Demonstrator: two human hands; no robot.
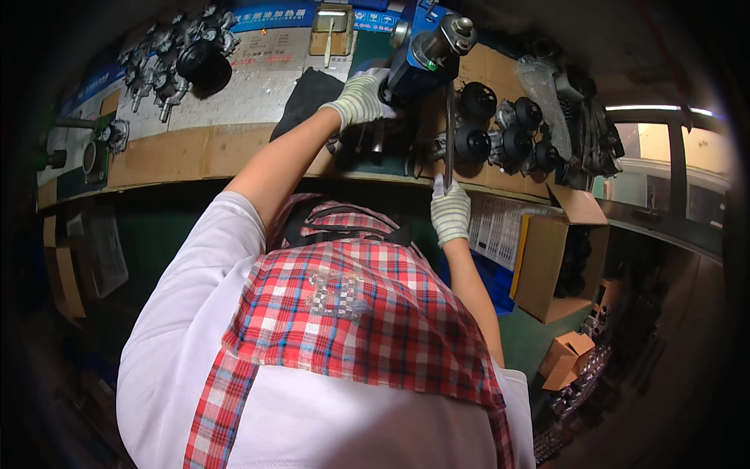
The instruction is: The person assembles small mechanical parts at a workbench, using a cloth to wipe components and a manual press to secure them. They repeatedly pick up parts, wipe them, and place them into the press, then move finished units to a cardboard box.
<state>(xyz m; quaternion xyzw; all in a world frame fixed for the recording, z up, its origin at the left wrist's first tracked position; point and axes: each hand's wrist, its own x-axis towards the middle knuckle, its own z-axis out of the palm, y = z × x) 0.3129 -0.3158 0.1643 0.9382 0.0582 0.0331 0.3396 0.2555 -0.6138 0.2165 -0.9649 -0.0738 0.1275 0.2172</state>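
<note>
At the bench [183, 152], the left hand [363, 98] reaches the blue press [418, 74], grip unclear; the right hand [451, 209] clasps a lever [449, 133].

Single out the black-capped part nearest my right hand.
The black-capped part at the right-hand cluster's front left, just right of the lever your right hand grips; its neighbours sit farther back or farther right.

The machine [415, 74] is blue, left glove [361, 100] and right glove [451, 213] striped pale green and white, the apron [391, 320] (mostly red) plaid.
</note>
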